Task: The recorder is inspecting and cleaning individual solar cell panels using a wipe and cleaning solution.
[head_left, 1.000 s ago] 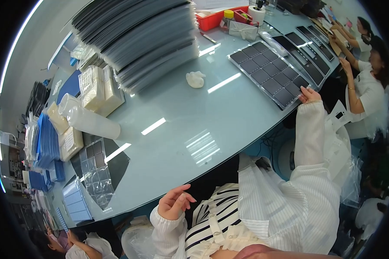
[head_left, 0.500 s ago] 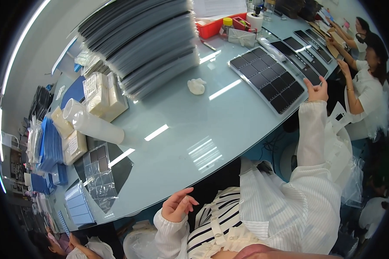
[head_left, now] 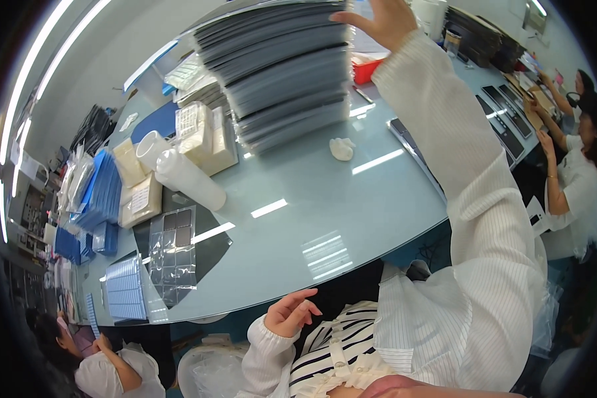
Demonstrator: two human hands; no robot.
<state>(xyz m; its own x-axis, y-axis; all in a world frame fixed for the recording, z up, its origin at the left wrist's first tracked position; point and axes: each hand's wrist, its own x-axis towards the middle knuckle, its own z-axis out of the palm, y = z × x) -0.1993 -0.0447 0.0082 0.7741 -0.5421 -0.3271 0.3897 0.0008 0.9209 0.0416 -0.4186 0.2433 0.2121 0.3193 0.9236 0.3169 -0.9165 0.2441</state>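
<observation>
Right hand at the tall stack, left hand idle

Item: stack of dark sheets (head_left: pixel 285 79), tall, layered, pale ragged edges at its right side. Location: far part of the glass-topped bench (head_left: pixel 338 205), ahead of the person.

Right hand (head_left: pixel 388 28): at the stack's upper right corner, arm outstretched across the bench. Thumb spread away from the other fingers, its tip against or just beside the stack's edge; which of the two cannot be told. Remaining fingertips cut off by the upper border; grip cannot be told.

Left hand (head_left: pixel 290 313): near edge of the bench, in front of the striped top (head_left: pixel 325 331). Fingers loosely bent, slightly apart, nothing between them.

Nearby: white crumpled lump (head_left: pixel 341 149), just in front of the stack; flat dark panel (head_left: pixel 408 140), mostly hidden by the right sleeve (head_left: pixel 451 126); white bottle (head_left: pixel 196 184), lying to the left.

Step in hand, as judged: a reach to the stack's top. Next move, as judged: calls for thumb and fingers to part one sheet from its neighbours; thin edges packed so closely could bring two together.
</observation>
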